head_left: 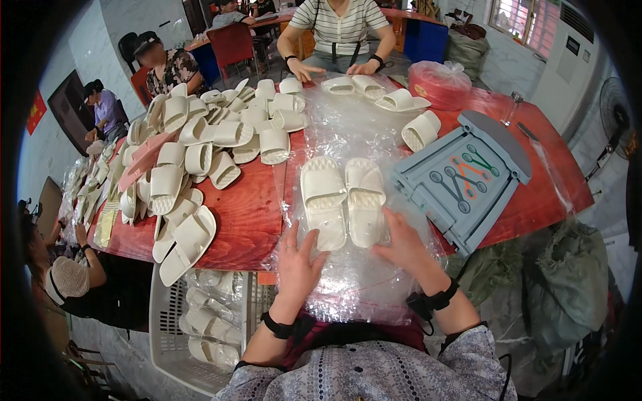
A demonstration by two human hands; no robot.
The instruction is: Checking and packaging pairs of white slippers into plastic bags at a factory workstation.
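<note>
A pair of cream slippers lies side by side on a stack of clear plastic bags (361, 287), the left slipper (324, 180) and the right slipper (365, 177) with their toes pointing away from me. Beside the heel of the left slipper, my left hand (299, 262) is open, its fingers spread and fingertips close to the sole's edge. On the other side my right hand (409, 246) is also open, thumb and fingers apart around the right slipper's heel corner. Whether the fingertips touch the soles I cannot tell.
A big heap of cream slippers (234, 134) covers the red table (251, 220) at left. A grey folding stool (461, 174) lies at right, near a red plastic-wrapped bundle (438, 83). Below left stands a crate (164, 327) of bagged slippers. A person (338, 33) works opposite.
</note>
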